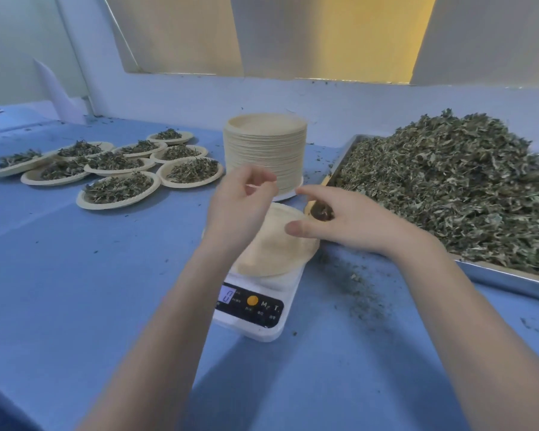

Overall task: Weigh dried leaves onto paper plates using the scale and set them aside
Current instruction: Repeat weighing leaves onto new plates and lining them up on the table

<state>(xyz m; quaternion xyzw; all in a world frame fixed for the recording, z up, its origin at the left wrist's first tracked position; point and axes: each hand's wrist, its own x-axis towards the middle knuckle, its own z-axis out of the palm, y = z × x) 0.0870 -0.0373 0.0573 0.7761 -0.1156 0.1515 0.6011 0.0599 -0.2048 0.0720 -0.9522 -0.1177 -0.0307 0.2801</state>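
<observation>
A pale, bare paper plate (273, 253) sits tilted on the white scale (255, 301), filled plates (119, 189) parked well to the left — the display digits too blurred to read. Left hand (238, 209) hovers above the plate's far edge, fingers loosely curled, empty; right hand (339, 222) pinches a dark clump of leaves (321, 212) just beside the rim, its palm hidden.

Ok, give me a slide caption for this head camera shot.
Both hands hover over a bare paper plate on the scale, filled plates aside.
</observation>
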